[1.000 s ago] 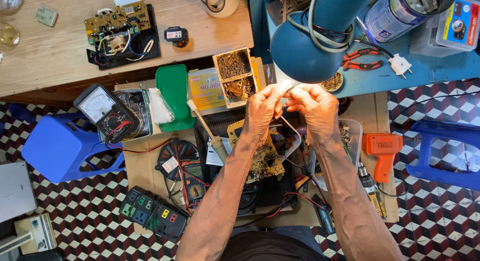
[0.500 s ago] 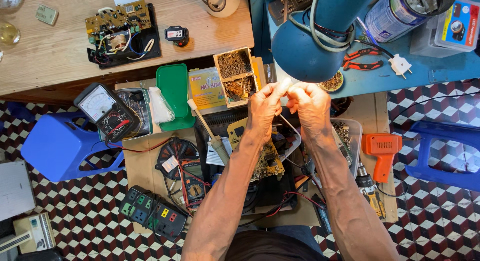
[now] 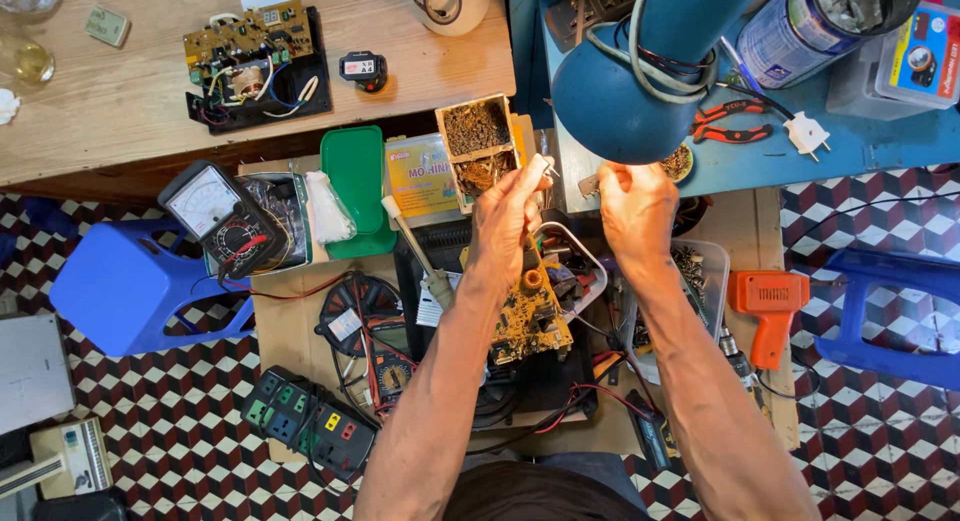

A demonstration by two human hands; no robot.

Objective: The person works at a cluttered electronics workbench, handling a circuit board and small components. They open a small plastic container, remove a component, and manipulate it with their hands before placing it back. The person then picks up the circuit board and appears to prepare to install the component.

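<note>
The left hand (image 3: 508, 213) pinches a small pale part (image 3: 541, 164) between its fingertips, lifted close under the blue lamp (image 3: 640, 91), probably for better light. The right hand (image 3: 636, 203), just beside it, is closed on something I cannot make out. Below both hands lies the yellow circuit board (image 3: 527, 311), within easy reach.

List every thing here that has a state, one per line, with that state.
Left hand: raised, pinching a small pale part.
Right hand: raised, fingers curled shut.
Small wooden two-compartment box: open, filled with brown bits.
Green plastic lid: off, lying flat.
Yellow circuit board: bare, tilted.
Blue desk lamp: aimed downward.
</note>
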